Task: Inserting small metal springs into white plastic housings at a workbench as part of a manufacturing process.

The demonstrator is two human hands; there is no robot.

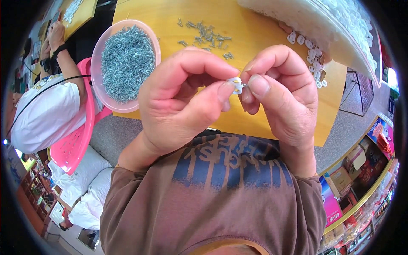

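With the white plastic piece [236,85] taken as the centre of the dial, the left hand [178,97] is sitting between 8 and 9 o'clock and the right hand [284,91] is sitting at 3. The left fingers are pinching the piece by its near and far sides, leaving its 3 o'clock edge facing the other hand. The right fingers are grasping a small screw [245,85] by its outer end, which they are mostly covering.

The screw is lying directly at 3 o'clock from the piece, its long axis running roughly from 9 to 3, so it is pointing straight at that edge. Its inner end is meeting the piece, though how deep it is reaching is too small to tell. The right hand is the nearer one to the screw; both sets of fingertips are almost meeting above the bench [242,38].

Farther out, a pink bowl [123,107] of screws is standing between 9 and 10 o'clock, loose screws [208,34] are lying around 11, and more white pieces [312,55] are lying just past 2, beside a clear container.
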